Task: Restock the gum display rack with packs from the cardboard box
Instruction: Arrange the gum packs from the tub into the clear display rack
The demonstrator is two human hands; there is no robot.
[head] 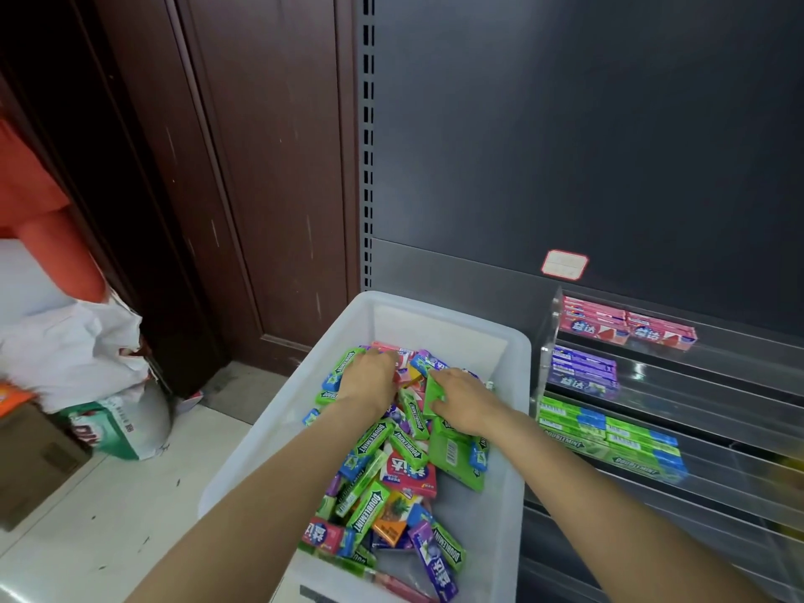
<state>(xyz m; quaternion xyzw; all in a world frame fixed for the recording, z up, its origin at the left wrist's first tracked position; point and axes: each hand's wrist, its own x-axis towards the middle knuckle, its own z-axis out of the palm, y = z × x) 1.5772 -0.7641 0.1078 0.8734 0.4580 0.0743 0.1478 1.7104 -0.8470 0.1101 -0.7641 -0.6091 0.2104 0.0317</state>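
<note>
— Where are we looking, do we think?

— We take it for a small shop. At the right of the frame we see a clear tiered display rack (652, 385) fixed against a dark metal shelving panel (587, 137) with a slotted upright (368, 167), the kind of fitting shops use.

— And the stock?

— We see gum packs faced in rows by colour: pink packs (626, 326) on top, purple packs (583, 372) below, green packs (609, 437) under those. A small price label (564, 264) sits on the panel above them.

— Anything else?

— At lower centre we see a white plastic bin (500, 341) heaped with mixed packs, and at lower left a cardboard carton (35, 463) and sacks (87, 363) on the tiled floor (108, 515).
</note>
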